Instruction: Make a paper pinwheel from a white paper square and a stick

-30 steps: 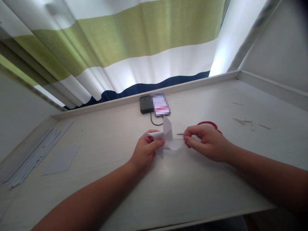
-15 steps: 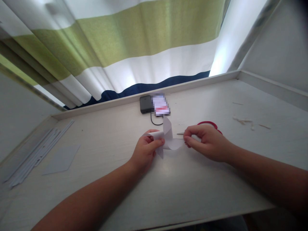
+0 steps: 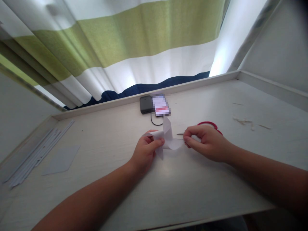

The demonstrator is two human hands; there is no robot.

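A white paper pinwheel (image 3: 168,134) with curled blades is held just above the desk, in the middle of the view. My left hand (image 3: 146,149) pinches it near its centre, thumb on top and fingers behind. The tip of its right blade lies between the thumb and fingers of my right hand (image 3: 203,139), which is closed on it. Beyond my right hand lie scissors with red handles (image 3: 209,122); their pointed blade shows left of the knuckles, and the rest is hidden behind the hand.
A dark power bank (image 3: 145,105) and a phone with a blurred screen (image 3: 160,105) sit at the back, with a black cable. Paper strips (image 3: 36,157) and a paper sheet (image 3: 62,159) lie left. Several small sticks (image 3: 244,121) lie right. A striped curtain (image 3: 144,38) hangs behind.
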